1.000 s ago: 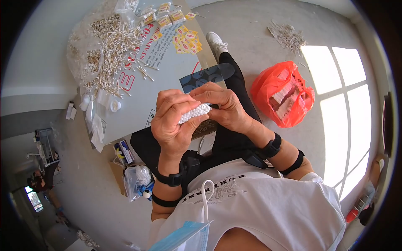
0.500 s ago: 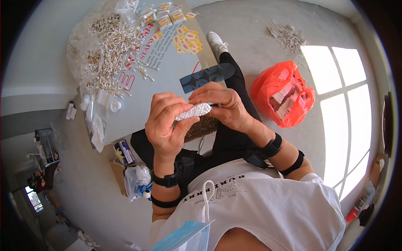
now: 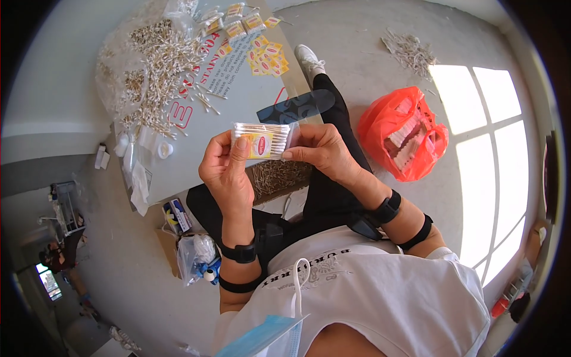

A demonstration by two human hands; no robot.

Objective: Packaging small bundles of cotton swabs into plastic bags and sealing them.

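Head view. The left hand and the right hand together hold a small clear packet of cotton swabs above the lap, just near of the grey board. Each hand pinches one end of the packet; the left thumb lies across its yellow label. Held by both ends, the packet stays flat and faces the camera, apparently so it can be checked or closed.

On the far left of the board lies a loose heap of swabs; spare yellow labels lie at its far edge, within reach. A red plastic bag holding finished white packets sits open on the floor to the right, near the right hand. A shallow box of swabs rests on the lap below the hands.

Hidden: the fingers behind the packet, and whether its right end is sealed. A second scatter of swabs, far right, is too small to resolve.
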